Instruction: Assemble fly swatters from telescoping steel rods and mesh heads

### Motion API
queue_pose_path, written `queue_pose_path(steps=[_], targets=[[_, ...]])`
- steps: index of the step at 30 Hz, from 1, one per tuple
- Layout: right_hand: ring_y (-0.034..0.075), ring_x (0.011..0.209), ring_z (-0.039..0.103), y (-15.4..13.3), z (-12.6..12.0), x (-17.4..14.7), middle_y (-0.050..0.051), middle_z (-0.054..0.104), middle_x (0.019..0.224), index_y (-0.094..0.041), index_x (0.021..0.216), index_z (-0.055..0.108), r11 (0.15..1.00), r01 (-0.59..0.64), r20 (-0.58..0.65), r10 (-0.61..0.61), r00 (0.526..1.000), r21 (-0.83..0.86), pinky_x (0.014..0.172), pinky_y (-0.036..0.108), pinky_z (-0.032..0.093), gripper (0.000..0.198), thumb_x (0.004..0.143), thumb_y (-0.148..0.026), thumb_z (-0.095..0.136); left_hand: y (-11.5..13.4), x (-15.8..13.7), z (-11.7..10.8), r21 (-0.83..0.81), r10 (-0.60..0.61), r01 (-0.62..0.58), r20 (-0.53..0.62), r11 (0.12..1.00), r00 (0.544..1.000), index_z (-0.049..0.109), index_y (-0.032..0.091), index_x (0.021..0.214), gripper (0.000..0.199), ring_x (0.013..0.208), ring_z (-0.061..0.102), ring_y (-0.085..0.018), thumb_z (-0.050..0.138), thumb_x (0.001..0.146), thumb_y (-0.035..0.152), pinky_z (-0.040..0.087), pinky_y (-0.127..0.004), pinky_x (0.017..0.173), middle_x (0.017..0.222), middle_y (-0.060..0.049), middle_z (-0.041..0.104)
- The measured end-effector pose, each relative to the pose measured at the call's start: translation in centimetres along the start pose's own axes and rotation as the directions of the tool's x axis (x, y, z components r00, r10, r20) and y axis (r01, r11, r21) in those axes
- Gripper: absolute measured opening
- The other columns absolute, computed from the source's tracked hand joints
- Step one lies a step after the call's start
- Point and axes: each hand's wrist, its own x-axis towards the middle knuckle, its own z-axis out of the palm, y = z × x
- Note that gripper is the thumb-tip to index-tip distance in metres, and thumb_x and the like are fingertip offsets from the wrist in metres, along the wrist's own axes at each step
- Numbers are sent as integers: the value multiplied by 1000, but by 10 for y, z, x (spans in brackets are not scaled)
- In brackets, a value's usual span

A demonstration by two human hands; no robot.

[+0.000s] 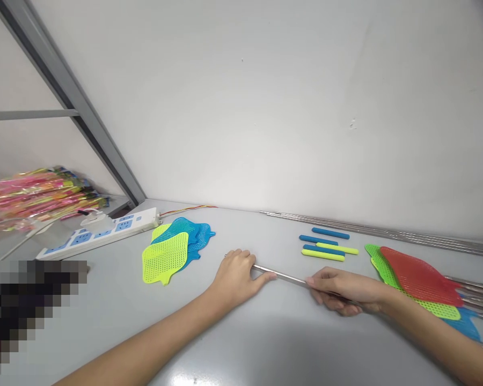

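Note:
A thin metal rod (285, 276) runs between my two hands, low over the grey table. My left hand (236, 277) is wrapped round its left end, palm down, with the thumb along the rod. My right hand (342, 289) grips the rod farther right, thumb on top and fingers curled beneath. To the left lie loose fly swatter heads, yellow-green (165, 257) and blue (199, 236). Several blue and yellow handle sleeves (324, 253) lie behind my right hand.
Fly swatters with rods, a red one (421, 273) on top, are piled at the right. Long metal rods (370, 230) lie along the wall. A power strip (116, 228) with a plug stands at the left. Wrapped colourful goods (44, 193) fill a shelf beyond the grey frame.

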Motion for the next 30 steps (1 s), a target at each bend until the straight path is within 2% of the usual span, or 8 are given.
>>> queue_pose_path(steps=[5,11,16,30], targets=[[2,26,23,0,-1,1,-8,32,38,-15,63,48,1000,7,13,-7,1000,-1,24,14,14,41,76,-53,39,-4,2,2,29,-1,0,30,1000,1000,49,16,52,59,60,46,-18,26,70,68,30,-28,57,57,-5,53],[1,26,25,4,-1,1,-8,34,40,-15,66,49,1000,24,25,-24,999,-9,25,13,15,42,75,-55,40,-5,2,4,28,88,-90,61,996,994,52,16,56,55,58,47,-16,27,76,61,28,-26,55,58,-4,55],[1,27,27,9,-2,3,-8,35,42,-15,67,49,999,42,22,-42,999,-13,26,13,15,40,75,-53,40,-4,-1,4,50,105,-109,79,993,991,53,16,56,53,56,49,-16,28,77,58,25,-25,51,57,-4,55],[2,27,27,9,2,3,-8,34,41,-15,67,49,999,52,14,-52,999,-13,25,13,18,41,74,-54,41,-4,-5,7,63,168,-174,91,983,982,50,17,59,45,56,49,-14,28,82,49,28,-25,53,60,-2,56]])
